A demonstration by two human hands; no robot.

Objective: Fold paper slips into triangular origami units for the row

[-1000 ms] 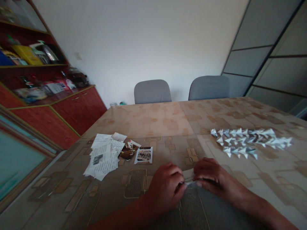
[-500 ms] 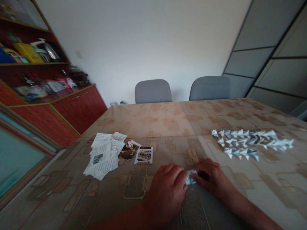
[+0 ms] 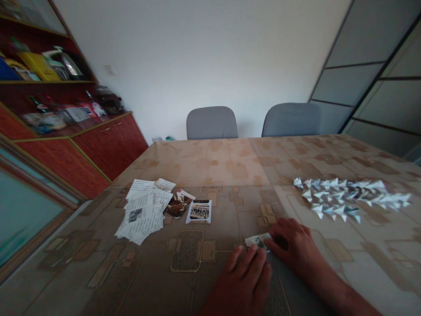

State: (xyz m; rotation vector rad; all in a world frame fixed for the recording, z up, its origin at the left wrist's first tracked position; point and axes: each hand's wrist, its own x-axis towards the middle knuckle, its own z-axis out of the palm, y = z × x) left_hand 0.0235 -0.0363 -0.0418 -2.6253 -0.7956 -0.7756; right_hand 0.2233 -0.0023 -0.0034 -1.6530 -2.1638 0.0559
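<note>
The left hand lies low over the table, its grip open, flat fingers reaching the near edge of a small paper. The right hand curls at that paper's right end; whether its grip pinches or merely presses, I can't tell. Beyond, loose printed sheets lie left, pointed folded papers right, then two grey chairs.

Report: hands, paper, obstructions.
Left hand, fingers extended, at folded paper. Right hand, thumb on its right end. Loose papers left, folded paper pieces right, neither obstructing.
</note>
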